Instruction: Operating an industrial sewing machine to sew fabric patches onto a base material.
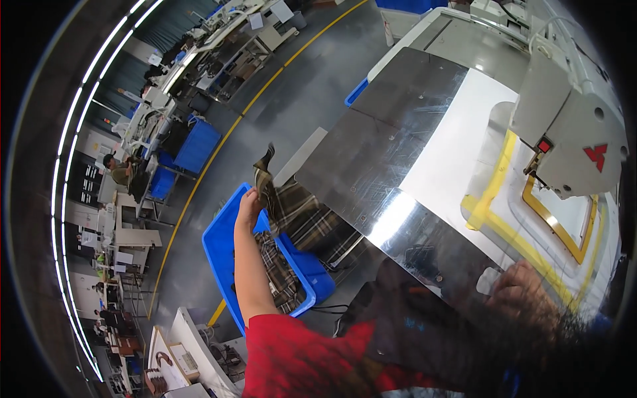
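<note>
- Head view showed the pick-up step: the left hand [248, 202] had its grip closed on a plaid fabric piece [292, 209], lifted above the blue bin [222, 249] at 9 o'clock of the steel tabletop [378, 152].
- Judged next: carrying it toward the yellow template [494, 192] at 3 o'clock.
- The right hand [521, 292] lay blurred at 5 o'clock; I could not tell its grip.

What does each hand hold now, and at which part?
The left hand grips a plaid fabric piece near its upper edge. The right hand holds nothing.
</note>
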A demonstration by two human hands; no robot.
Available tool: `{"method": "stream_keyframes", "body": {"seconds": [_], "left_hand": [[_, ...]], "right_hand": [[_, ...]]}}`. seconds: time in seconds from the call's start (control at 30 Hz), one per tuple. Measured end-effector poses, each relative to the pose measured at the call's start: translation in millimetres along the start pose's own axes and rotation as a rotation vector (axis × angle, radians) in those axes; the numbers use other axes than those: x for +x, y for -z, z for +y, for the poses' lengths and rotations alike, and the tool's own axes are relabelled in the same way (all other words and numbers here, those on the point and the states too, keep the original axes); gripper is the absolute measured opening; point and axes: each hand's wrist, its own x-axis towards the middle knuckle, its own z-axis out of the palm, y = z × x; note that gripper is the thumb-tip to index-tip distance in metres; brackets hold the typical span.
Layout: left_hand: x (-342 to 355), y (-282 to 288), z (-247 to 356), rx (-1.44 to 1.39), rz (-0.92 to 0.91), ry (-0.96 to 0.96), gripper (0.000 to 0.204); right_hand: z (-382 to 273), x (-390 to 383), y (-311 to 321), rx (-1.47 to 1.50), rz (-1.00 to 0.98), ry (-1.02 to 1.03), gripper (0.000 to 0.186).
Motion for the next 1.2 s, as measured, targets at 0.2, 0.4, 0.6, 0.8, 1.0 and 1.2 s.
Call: {"method": "stream_keyframes", "body": {"seconds": [0.2, 0.4, 0.6, 0.8, 1.0, 1.2], "left_hand": [[-4.3, -6.0, 16.0, -0.186, 0.095, -0.071, 0.04], [-5.8, -66.0, 107.6, -0.505, 0.111, -0.23, 0.049], [-54.7, -238.2, 168.2, 0.276, -0.272, -0.147, 0.02], [-57.0, -375.8, 142.9, 0.853, -0.694, -0.519, 0.024], [-16.5, -433.0, 172.6, 0.787, -0.774, -1.314, 0.034], [24.2, -474.8, 187.0, 1.045, -1.37, -0.604, 0.033]], "right_hand": [[6.2, -9.1, -4.8, -0.045, 0.001, 0.046, 0.021], [0.9, -8.1, -6.1, -0.09, 0.049, 0.041, 0.021], [11.2, 5.7, -13.1, -0.08, -0.017, 0.117, 0.016], [-0.4, -8.3, -13.7, -0.105, -0.015, 0.084, 0.011], [0.7, 8.7, 9.7, -0.209, 0.138, 0.011, 0.015], [13.9, 71.3, 13.0, -1.028, 0.362, 0.363, 0.026]]}}
